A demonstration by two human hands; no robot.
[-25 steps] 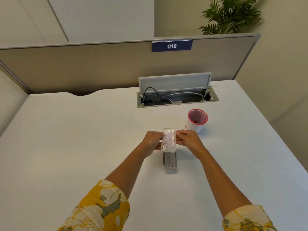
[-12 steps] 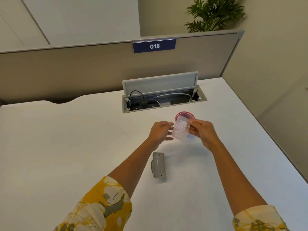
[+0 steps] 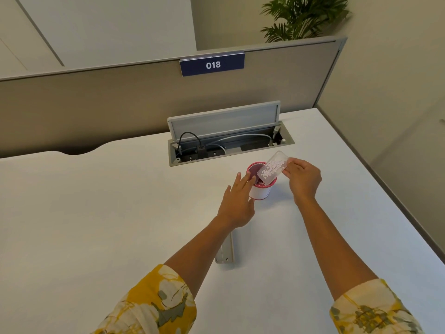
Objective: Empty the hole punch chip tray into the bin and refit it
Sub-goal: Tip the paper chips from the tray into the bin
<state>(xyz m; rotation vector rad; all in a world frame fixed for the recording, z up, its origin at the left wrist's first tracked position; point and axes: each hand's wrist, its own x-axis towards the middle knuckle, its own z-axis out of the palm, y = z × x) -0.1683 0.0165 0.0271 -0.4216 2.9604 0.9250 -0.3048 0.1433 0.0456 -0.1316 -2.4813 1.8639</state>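
On the white desk top (image 3: 96, 213) a small round bin with a white wall and a red rim (image 3: 259, 192) stands a little in front of the open grey cable box (image 3: 231, 143) that is set into the desk. The right hand (image 3: 304, 178) holds the clear plastic chip tray (image 3: 272, 168) at its far, upper end, pinching it between the thumb and the fingers. The tray is tilted, its lower end is over the mouth of the bin and its upper end points up and to the right. Many small pale paper circles (image 3: 272, 168) are seen inside the tray, most of them in its lower half. The left hand (image 3: 237, 201) is at the left side of the bin, its fingers are stretched out and slightly spread, and the fingertips (image 3: 250, 178) reach the red rim; if they really touch it, I cannot tell for sure. It holds nothing. The grey metal hole punch body (image 3: 226, 251) lies flat on the desk nearer to the person, well apart from the bin, and the left forearm covers a part of it. Both arms wear yellow sleeves with a flower pattern (image 3: 154, 302). Behind the desk is a beige partition with a blue plate reading 018 (image 3: 212, 65), and a green plant (image 3: 303, 18) rises behind it.
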